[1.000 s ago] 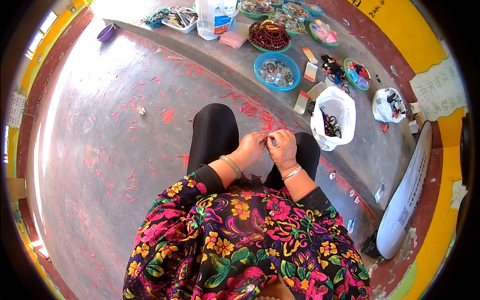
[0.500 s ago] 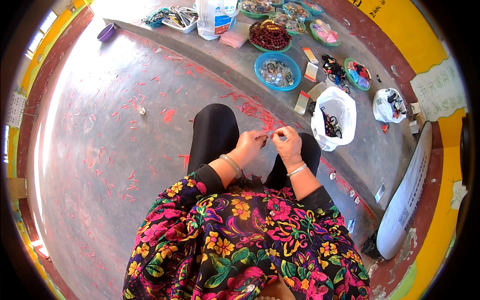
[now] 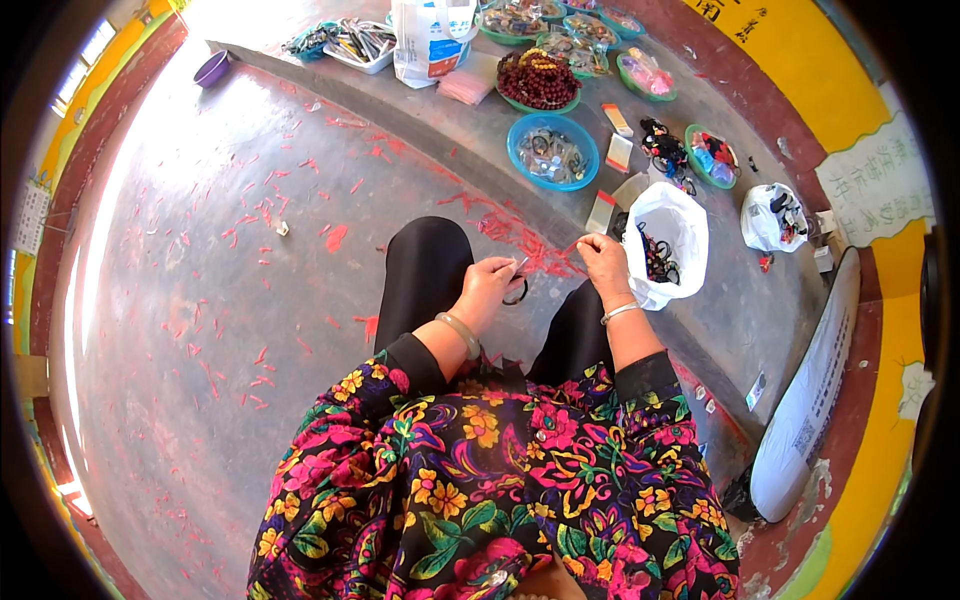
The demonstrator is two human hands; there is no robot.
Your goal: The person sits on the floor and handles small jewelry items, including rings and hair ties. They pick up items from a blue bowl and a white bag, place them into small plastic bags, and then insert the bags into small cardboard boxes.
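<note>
My left hand is closed in a pinch above the gap between my knees. A black loop, like a hair tie, hangs from its fingers, and a small pale, shiny bit shows at the fingertips. My right hand is over my right knee with thumb and forefinger pinched. What looks like a thin red strip sticks out of its fingertips toward the left. Just beyond that hand stands an open white plastic bag with black bands inside.
Red scraps litter the grey floor and the step's foot. On the step are a blue basin of small packets, a basket of dark red beads, small boxes, and another white bag. A long grey-white bundle leans at right.
My hands were close together and have moved apart, the right one going right toward the white bag. The black loop now shows below my left fingers. The view has shifted slightly.
</note>
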